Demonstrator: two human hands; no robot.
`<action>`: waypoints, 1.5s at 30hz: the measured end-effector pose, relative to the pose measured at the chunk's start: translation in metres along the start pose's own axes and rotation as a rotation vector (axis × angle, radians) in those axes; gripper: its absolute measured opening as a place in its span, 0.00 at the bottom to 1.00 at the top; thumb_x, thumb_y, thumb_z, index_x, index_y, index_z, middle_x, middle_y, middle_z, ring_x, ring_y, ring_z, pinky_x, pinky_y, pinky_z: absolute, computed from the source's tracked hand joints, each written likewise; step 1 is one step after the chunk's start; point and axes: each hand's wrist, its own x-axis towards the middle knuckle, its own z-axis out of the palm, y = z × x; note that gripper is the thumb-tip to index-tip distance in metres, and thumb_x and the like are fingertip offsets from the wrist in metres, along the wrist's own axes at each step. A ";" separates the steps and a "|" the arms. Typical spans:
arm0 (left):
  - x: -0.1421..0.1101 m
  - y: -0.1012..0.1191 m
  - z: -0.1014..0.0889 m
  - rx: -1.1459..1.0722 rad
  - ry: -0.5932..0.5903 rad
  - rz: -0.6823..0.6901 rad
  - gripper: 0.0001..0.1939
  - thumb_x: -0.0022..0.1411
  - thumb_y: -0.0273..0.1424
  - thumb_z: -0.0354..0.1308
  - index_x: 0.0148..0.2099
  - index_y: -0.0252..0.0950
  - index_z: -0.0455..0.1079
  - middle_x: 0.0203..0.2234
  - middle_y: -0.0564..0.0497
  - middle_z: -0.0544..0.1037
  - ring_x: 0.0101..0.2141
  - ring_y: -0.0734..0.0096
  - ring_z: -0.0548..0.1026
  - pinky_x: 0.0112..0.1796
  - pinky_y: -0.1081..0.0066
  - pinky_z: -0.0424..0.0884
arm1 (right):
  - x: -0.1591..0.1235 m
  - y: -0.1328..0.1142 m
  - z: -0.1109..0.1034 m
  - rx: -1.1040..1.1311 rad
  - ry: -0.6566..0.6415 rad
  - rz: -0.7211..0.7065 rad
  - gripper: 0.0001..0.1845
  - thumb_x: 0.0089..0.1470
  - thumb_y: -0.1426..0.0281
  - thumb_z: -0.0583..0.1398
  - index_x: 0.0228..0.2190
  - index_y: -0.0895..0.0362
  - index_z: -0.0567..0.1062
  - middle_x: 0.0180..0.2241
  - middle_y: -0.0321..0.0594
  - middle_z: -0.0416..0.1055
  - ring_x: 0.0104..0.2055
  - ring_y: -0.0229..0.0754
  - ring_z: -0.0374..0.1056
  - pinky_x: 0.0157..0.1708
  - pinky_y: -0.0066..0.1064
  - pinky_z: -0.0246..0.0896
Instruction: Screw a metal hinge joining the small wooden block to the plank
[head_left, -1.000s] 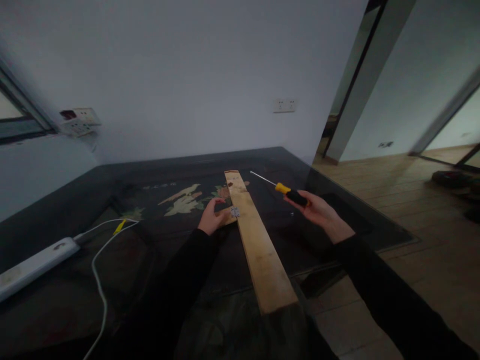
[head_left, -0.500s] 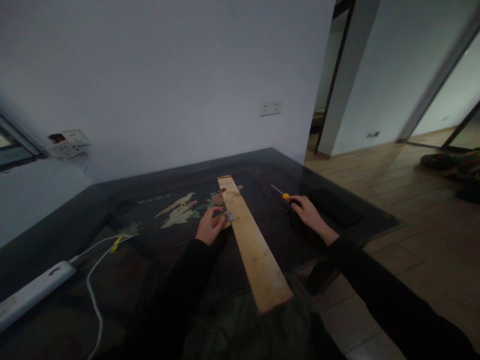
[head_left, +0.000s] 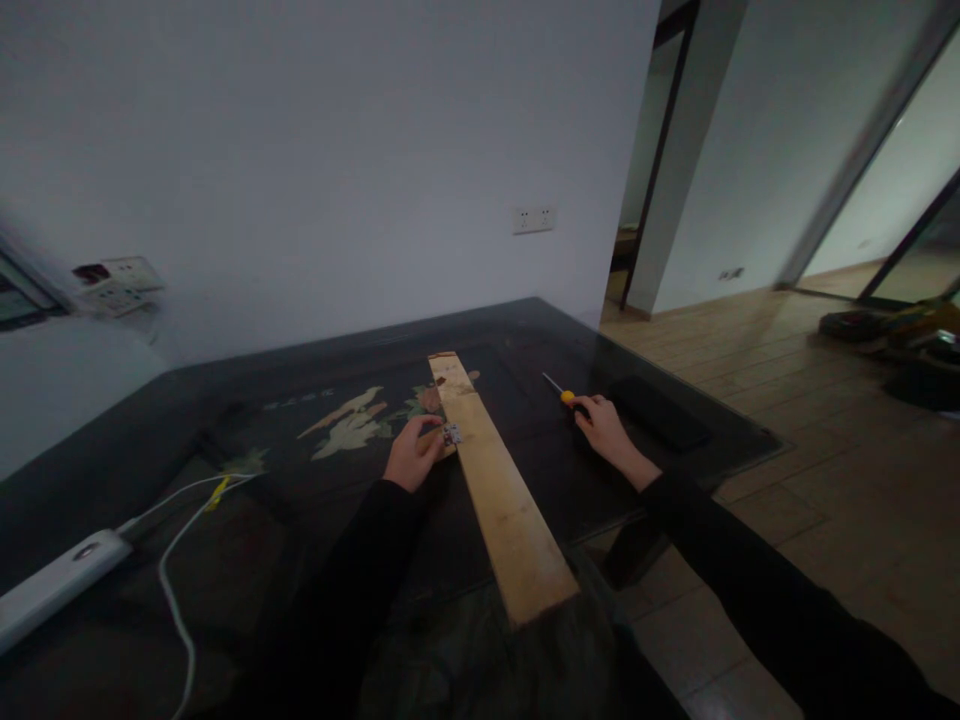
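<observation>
A long pale wooden plank point(head_left: 495, 490) lies on a dark glass-topped table point(head_left: 315, 530), its near end jutting past the table edge. A small metal hinge point(head_left: 451, 434) sits at the plank's left edge. My left hand point(head_left: 414, 455) is curled beside the hinge, fingertips pinched on a small wooden piece against it. To the right of the plank, my right hand point(head_left: 604, 428) rests low on the table, closed over the black grip of a yellow-and-black screwdriver point(head_left: 564, 393), whose thin shaft points away to the upper left.
A white power strip point(head_left: 52, 590) with white cables point(head_left: 176, 560) lies at the table's left. A dark flat object point(head_left: 660, 412) sits near the table's right edge. Wall sockets point(head_left: 532, 219) are on the white wall; wooden floor and a doorway lie to the right.
My right hand has lowered the screwdriver from mid-air down onto the table right of the plank. The left hand stays at the hinge. The view has shifted slightly.
</observation>
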 end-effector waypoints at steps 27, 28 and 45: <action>-0.041 0.088 -0.006 -0.388 0.012 -0.038 0.07 0.61 0.32 0.57 0.43 0.38 0.68 0.48 0.44 0.74 0.54 0.59 0.70 0.58 0.56 0.62 | -0.013 -0.027 -0.028 0.258 0.186 -0.087 0.17 0.53 0.66 0.59 0.45 0.57 0.75 0.51 0.52 0.68 0.55 0.53 0.63 0.57 0.50 0.57; -0.051 0.093 -0.003 -0.483 0.028 -0.094 0.09 0.61 0.33 0.58 0.44 0.38 0.68 0.50 0.44 0.73 0.56 0.59 0.69 0.60 0.57 0.60 | -0.019 -0.036 -0.032 0.306 0.214 -0.089 0.17 0.54 0.65 0.58 0.45 0.56 0.75 0.52 0.51 0.68 0.55 0.51 0.62 0.58 0.49 0.56; -0.089 0.128 0.059 -1.073 0.189 -0.643 0.30 0.58 0.34 0.59 0.62 0.42 0.58 0.66 0.47 0.58 0.65 0.60 0.56 0.61 0.64 0.59 | -0.091 -0.141 -0.008 1.368 -0.423 0.271 0.28 0.48 0.67 0.63 0.52 0.50 0.67 0.60 0.43 0.63 0.64 0.45 0.56 0.66 0.44 0.45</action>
